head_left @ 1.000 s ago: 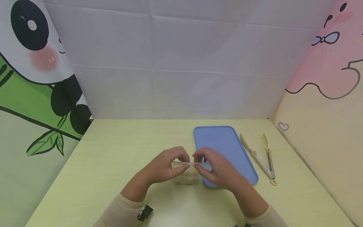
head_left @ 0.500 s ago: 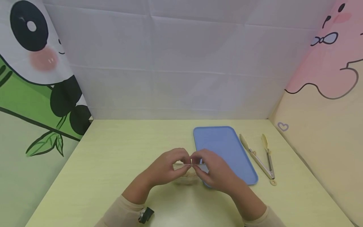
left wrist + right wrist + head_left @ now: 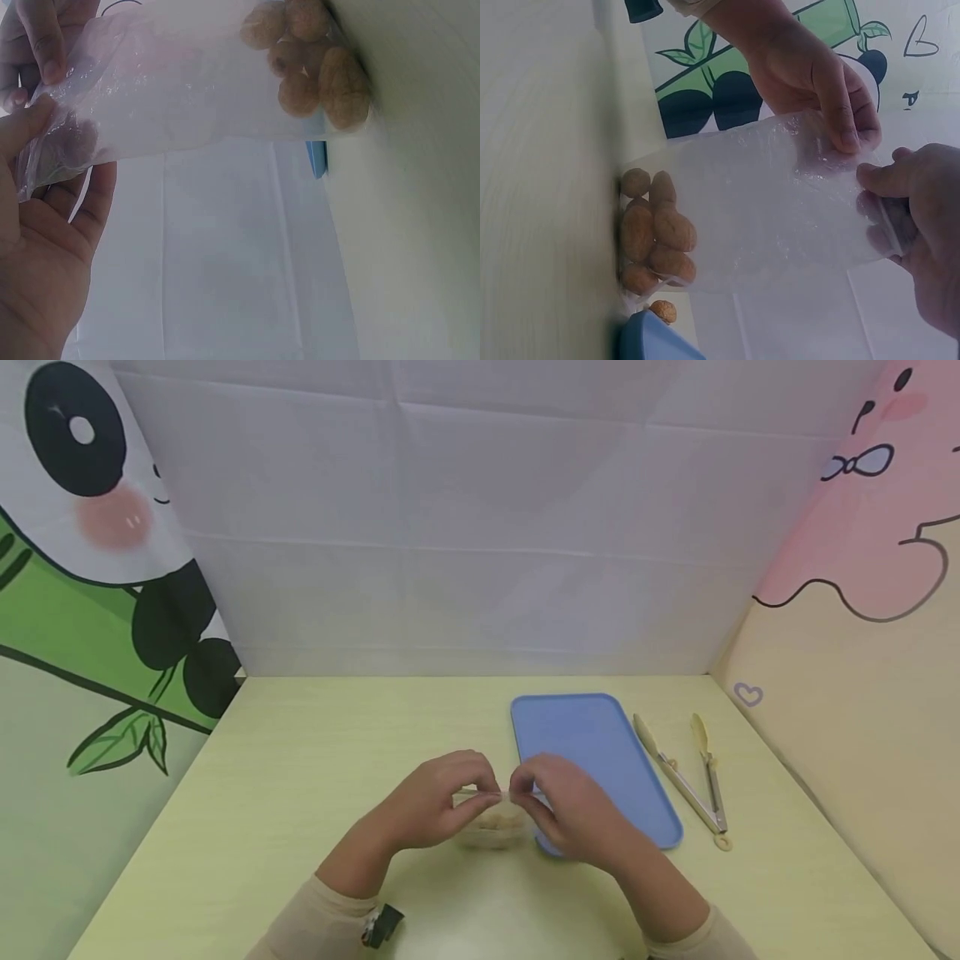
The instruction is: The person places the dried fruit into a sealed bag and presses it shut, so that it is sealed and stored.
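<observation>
A clear plastic bag (image 3: 757,199) hangs upright between my hands, its bottom at the table. Several brown nut-like pieces (image 3: 656,232), some round and some longer, lie in its bottom; the left wrist view shows these brown pieces (image 3: 311,64) too. My left hand (image 3: 442,802) pinches the bag's top edge between thumb and fingers. My right hand (image 3: 566,806) pinches the same edge a little to the right, with a small gap between the two hands. From the head view, the bag (image 3: 491,837) is mostly hidden below the hands.
A blue tray (image 3: 585,735) lies just behind and right of the bag, partly covered by my right hand. Tongs (image 3: 693,793) with pale yellow tips lie spread to the tray's right. One brown piece (image 3: 662,311) shows outside the bag's outline, beside the tray. A white sheet (image 3: 480,527) backs the table.
My hands moved together along the bag's top edge until the fingertips met, then parted slightly. Both still pinch the edge; the tray and tongs have stayed put.
</observation>
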The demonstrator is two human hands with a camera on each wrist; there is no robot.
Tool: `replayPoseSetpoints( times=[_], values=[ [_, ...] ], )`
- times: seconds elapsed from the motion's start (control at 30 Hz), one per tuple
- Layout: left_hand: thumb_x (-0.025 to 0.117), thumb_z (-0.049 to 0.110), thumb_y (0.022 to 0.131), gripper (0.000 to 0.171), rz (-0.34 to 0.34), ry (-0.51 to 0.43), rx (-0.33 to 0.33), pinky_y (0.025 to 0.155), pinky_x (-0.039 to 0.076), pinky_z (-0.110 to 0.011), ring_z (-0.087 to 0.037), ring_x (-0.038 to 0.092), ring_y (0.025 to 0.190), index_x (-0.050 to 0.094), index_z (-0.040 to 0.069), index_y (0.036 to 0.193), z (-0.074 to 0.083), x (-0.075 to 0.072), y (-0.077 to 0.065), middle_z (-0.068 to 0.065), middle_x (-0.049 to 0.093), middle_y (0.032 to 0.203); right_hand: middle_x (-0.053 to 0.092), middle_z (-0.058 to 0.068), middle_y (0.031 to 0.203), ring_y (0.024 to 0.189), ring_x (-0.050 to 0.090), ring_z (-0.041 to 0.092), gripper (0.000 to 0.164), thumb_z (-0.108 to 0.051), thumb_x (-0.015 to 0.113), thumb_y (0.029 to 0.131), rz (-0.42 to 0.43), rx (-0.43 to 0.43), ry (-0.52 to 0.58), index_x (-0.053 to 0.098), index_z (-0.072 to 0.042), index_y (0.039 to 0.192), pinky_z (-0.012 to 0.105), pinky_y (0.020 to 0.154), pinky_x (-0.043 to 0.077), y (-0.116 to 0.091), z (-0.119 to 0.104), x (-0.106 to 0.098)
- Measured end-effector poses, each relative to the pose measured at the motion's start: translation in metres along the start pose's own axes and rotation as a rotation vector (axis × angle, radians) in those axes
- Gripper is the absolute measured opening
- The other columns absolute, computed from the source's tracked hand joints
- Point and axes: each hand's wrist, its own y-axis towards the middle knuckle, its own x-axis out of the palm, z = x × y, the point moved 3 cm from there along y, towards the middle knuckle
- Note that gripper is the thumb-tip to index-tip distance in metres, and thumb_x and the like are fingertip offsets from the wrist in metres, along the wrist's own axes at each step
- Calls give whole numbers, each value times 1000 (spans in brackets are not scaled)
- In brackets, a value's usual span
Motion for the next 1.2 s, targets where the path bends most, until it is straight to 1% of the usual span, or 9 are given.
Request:
replayPoseSetpoints(
  times=[0.13,0.4,0.67,0.83,0.87,1.0,1.07,1.1,1.2],
  values=[
    [66,15,94,8,2,34,-19,76,48,-22,-1,54,84,61,18,89,-3,-3,-2,13,58,86,64,-1,91,86,58,11,7,-8,65,93,-16,7,-9,58,-9,95,25,78,47,-2,5,-3],
    [65,18,95,9,3,83,-83,78,47,-22,-2,54,85,61,22,88,-10,-14,-8,15,57,86,63,0,95,91,60,15,12,-1,61,93,-41,71,5,53,-10,93,29,82,49,-4,15,-8],
    [65,16,95,7,-10,102,-107,77,49,-25,-2,54,85,60,20,91,-14,-25,-11,13,58,88,60,-1,91,89,60,15,24,10,64,84,27,15,-24,49,-8,90,26,80,47,-7,29,-12],
    [66,14,94,7,-11,110,-124,79,49,-25,-2,54,84,60,18,92,-16,-30,-12,13,58,88,61,0,91,87,61,14,21,9,64,86,45,27,-33,50,-7,90,25,79,49,-10,35,-13],
    [66,15,94,8,-10,113,-130,78,49,-25,-2,53,83,60,18,91,-17,-31,-12,13,58,87,61,0,91,87,62,14,16,5,62,90,48,33,-40,51,-7,90,26,78,49,-10,35,-14],
    [68,19,93,14,-13,135,-172,70,47,-23,-1,50,76,57,21,86,-20,-33,-14,15,54,81,62,0,89,84,62,13,18,1,67,89,43,100,-76,51,-8,89,27,72,50,-11,38,-15],
    [68,21,94,17,-24,111,-208,65,44,-21,0,48,71,55,24,83,-21,-34,-16,16,52,78,62,-1,88,81,61,11,19,-2,69,88,32,130,-89,52,-9,89,26,69,49,-12,38,-16],
    [67,22,94,18,-34,74,-225,62,43,-21,-1,47,69,54,24,81,-22,-35,-17,15,51,76,62,-2,88,80,60,10,24,1,72,84,22,142,-86,52,-9,89,25,68,48,-12,38,-17],
    [65,21,95,22,-81,-85,-269,57,40,-22,-2,44,64,52,24,78,-21,-35,-18,13,47,71,60,-4,88,80,58,7,24,3,71,84,-10,150,-14,53,-10,91,23,69,48,-12,34,-22]
  ],
)
